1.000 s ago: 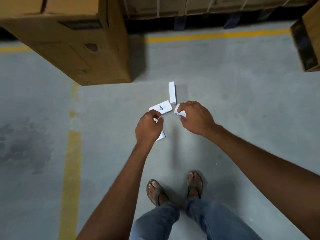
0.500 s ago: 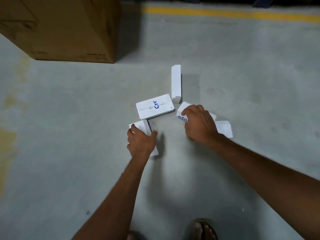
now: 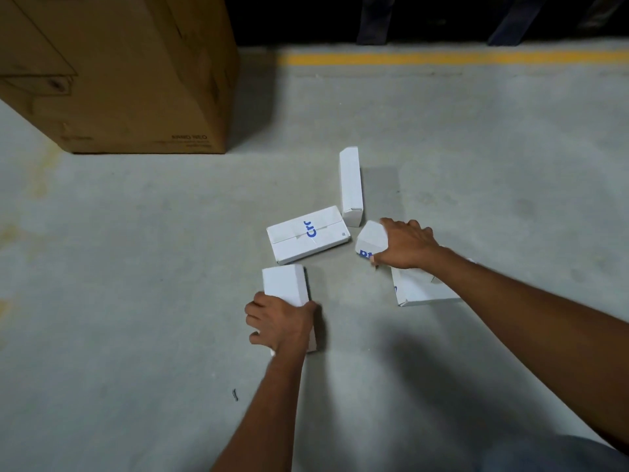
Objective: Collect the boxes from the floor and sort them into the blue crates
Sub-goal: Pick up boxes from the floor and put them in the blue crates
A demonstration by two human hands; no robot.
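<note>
On the floor (image 3: 136, 267), the left hand (image 3: 279, 321) is clamping a plain box (image 3: 284, 284) while the right hand (image 3: 405, 245) is gripping a second box (image 3: 371, 238); a third box (image 3: 308, 238) is lying between them. Lifting squarely looks safest.

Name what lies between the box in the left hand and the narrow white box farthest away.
The flat white box with blue lettering lies there, as the head view shows.
</note>
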